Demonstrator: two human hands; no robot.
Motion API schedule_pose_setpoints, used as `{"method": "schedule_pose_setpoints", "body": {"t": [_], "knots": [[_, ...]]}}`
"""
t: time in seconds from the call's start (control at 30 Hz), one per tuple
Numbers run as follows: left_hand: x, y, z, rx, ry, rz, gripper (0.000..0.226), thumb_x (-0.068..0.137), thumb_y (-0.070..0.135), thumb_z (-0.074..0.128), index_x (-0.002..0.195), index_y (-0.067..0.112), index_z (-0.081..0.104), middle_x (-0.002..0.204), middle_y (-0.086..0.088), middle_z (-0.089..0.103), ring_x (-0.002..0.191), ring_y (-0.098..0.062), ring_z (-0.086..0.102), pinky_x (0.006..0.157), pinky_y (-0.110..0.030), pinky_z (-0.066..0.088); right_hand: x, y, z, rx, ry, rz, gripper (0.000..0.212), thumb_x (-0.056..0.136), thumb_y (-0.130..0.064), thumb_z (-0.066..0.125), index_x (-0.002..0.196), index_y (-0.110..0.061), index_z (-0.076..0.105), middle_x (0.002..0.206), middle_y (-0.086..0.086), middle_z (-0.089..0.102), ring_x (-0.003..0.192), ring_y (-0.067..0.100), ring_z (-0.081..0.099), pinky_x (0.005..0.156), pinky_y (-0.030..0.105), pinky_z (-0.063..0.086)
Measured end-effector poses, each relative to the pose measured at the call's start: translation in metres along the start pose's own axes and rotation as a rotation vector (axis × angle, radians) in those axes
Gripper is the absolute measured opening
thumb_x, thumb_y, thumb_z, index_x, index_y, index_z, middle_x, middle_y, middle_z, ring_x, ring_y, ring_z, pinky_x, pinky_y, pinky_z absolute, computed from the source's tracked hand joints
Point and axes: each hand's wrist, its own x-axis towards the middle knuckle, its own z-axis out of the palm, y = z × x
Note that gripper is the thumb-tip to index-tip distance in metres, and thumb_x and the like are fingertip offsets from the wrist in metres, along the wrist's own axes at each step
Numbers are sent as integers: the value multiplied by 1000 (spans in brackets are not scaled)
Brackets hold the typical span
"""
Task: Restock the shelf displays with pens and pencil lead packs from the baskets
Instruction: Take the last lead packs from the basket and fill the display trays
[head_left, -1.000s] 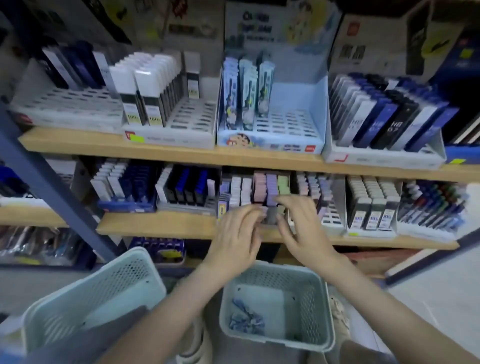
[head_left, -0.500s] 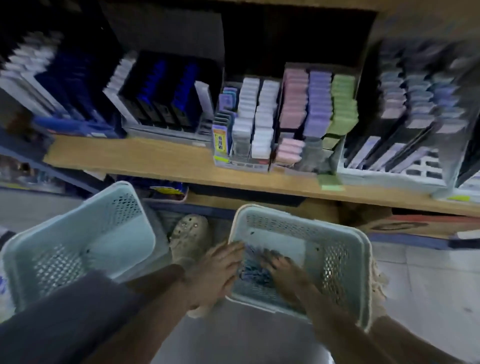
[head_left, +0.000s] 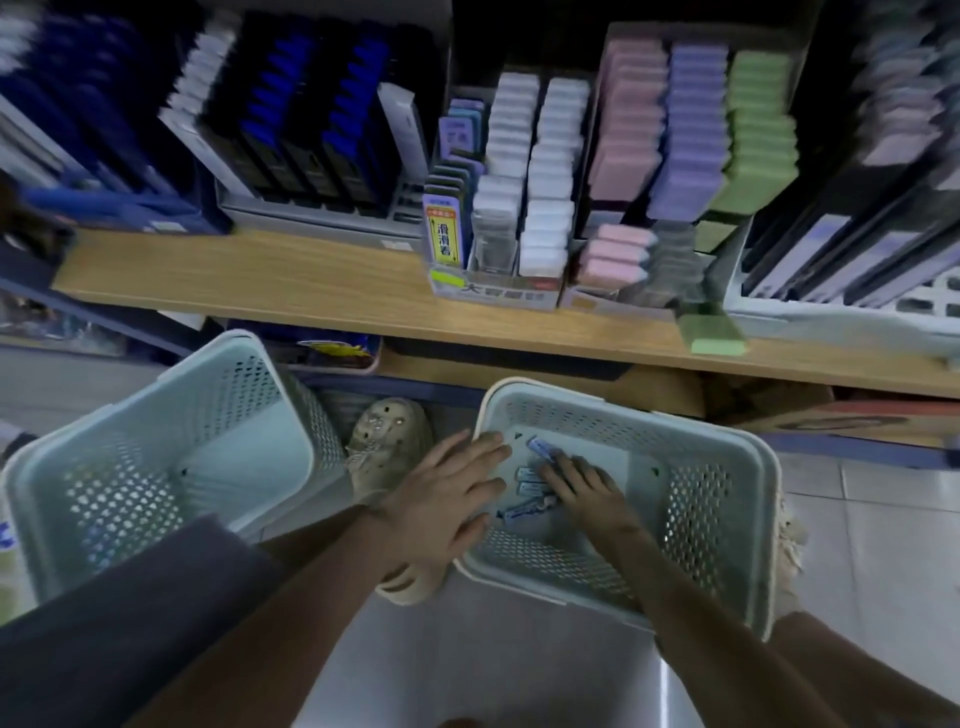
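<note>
Several small blue pencil lead packs (head_left: 525, 489) lie on the floor of the pale green basket (head_left: 727, 448) at the lower right. My right hand (head_left: 589, 488) is down inside that basket with its fingers curled over the packs. My left hand (head_left: 447, 499) lies across the basket's left rim, fingers straight. Above, on the wooden shelf (head_left: 260, 283), stand displays of pink, purple and green lead packs (head_left: 691, 130) and white packs (head_left: 524, 171). One green pack (head_left: 711, 333) lies loose at the shelf's front edge.
A second pale green basket (head_left: 156, 415) stands at the lower left; its contents are not visible. A beige clog (head_left: 389, 431) sits between the baskets. Trays of dark and blue boxed pens (head_left: 311, 119) fill the shelf's left, and more trays (head_left: 857, 244) its right. Tiled floor lies to the right.
Both hands came down from the shelf display into the right basket. My right hand has since closed over the blue packs, and my left hand has shifted onto the basket's rim.
</note>
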Motion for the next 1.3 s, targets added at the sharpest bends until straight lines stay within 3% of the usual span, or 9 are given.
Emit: {"method": "schedule_pose_setpoints", "body": {"t": [0.1,0.33,0.5,0.63,0.8,0.93,1.0,1.1,1.3], "knots": [[2,-3,2,-8,-8,57,34,86,32,46,101,14,71,130,-10,59,135,-26,39,120,-41,10,0,-8,-10,10,30,53,143,26,-7,85,148,-14,11,128,19,58,92,30,63,73,36,54],[2,-3,7,-117,26,59,31,88,27,44,96,13,70,139,-16,51,139,-28,30,118,-43,16,-1,-16,-19,-95,29,27,109,57,-35,80,146,-10,24,128,22,55,106,36,58,84,47,50],[2,-3,7,-146,29,51,32,88,27,43,97,12,70,138,-17,51,138,-29,32,116,-45,19,0,-13,-10,-241,90,-111,66,49,-20,83,110,-13,60,120,22,60,108,37,59,93,52,44],[1,-1,6,-130,34,50,33,87,28,43,97,13,70,136,-18,53,136,-30,34,115,-45,20,6,-18,-17,-248,143,-98,44,55,-20,83,95,-12,68,98,10,65,91,27,62,87,41,44],[1,-2,8,-140,46,52,31,87,27,44,95,13,70,135,-18,53,135,-30,35,116,-45,21,-5,-10,-29,-182,89,163,60,72,-12,73,128,-6,53,135,20,49,127,33,45,105,46,36],[0,-1,9,-140,51,45,31,87,26,44,96,13,70,135,-18,53,135,-30,36,117,-44,19,-5,-6,-22,-193,-36,95,82,87,4,50,149,-2,-2,155,25,-8,144,39,-6,116,47,0],[0,-1,9,-147,59,46,30,87,25,44,95,12,70,135,-18,54,135,-30,37,118,-43,18,-6,-8,-23,-160,9,111,91,81,3,58,148,1,-4,154,27,9,143,39,13,115,46,14],[0,-1,10,-153,64,44,29,86,25,45,95,12,69,133,-19,55,135,-30,36,119,-42,16,-3,-9,-17,-96,46,139,112,37,-4,87,137,8,38,121,26,58,109,38,59,87,46,51],[0,-1,12,-154,67,48,31,86,26,44,95,12,70,132,-20,56,133,-31,38,119,-43,16,-4,-7,-16,-84,132,111,93,26,-3,87,113,1,53,95,16,61,84,30,60,71,40,54]]}}
